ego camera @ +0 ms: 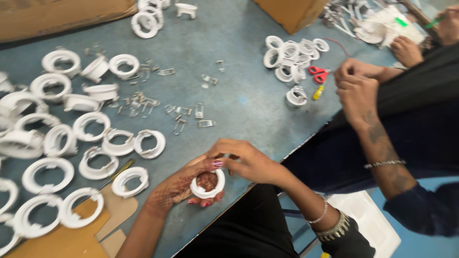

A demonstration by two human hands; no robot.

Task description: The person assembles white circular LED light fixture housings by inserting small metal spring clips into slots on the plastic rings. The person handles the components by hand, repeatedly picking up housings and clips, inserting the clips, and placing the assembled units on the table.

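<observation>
The white plastic ring (208,184) sat at the near edge of the blue-grey bench (248,100), cradled in the left hand (184,188), whose fingers curled under and around it. The ring's opening faced up toward the person, its axis roughly upright. The right hand (248,162) came in from the right, thumb and forefinger pressed together at the ring's upper rim, pinching something too small to make out. Both hands touched the ring, the left bearing it.

To the left lay many more rings (100,153) of the same smooth, moulded plastic, some already with wire clips on their sides. Loose metal spring clips (184,117) were scattered beyond the hands, thin and shiny. Flat brown cardboard (71,239) lay under the nearest rings. Across the bench a co-worker's hands (356,88) were busy near red-handled scissors (318,74).
</observation>
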